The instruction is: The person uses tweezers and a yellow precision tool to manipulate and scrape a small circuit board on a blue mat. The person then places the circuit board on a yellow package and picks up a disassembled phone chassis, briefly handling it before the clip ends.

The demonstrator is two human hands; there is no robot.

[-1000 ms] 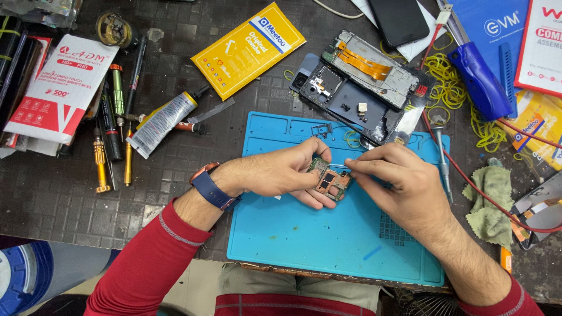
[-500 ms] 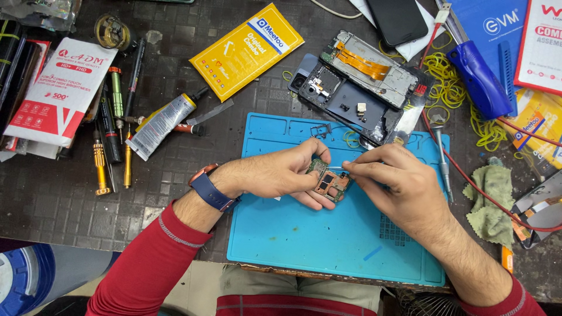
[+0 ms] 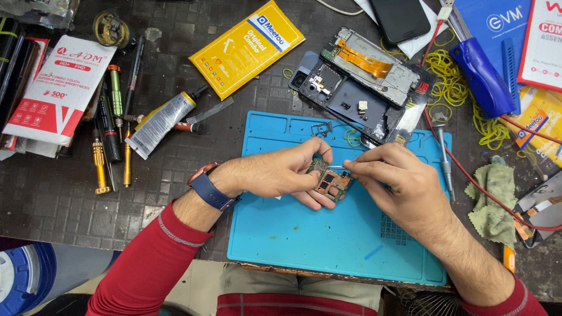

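My left hand (image 3: pixel 281 173) grips a small green and copper circuit board (image 3: pixel 329 181) above the blue work mat (image 3: pixel 304 240). My right hand (image 3: pixel 398 181) pinches a thin metal tool, probably tweezers (image 3: pixel 341 168), whose tip touches the board's upper edge. A blue wristband sits on my left wrist (image 3: pixel 208 188). Beyond the hands lies an opened phone body (image 3: pixel 357 82) with an orange flex cable, partly off the mat's far edge.
Left of the mat lie a glue tube (image 3: pixel 159 124), several screwdrivers (image 3: pixel 111 126) and a red-white box (image 3: pixel 55 90). A yellow packet (image 3: pixel 246 47) lies at the back. A blue-handled tool (image 3: pixel 481 73), yellow rubber bands (image 3: pixel 451 82), a red wire and a green cloth (image 3: pixel 494 202) crowd the right.
Almost nothing differs; both hands stay on the board, with only slight finger shifts of the right hand at the board's edge.
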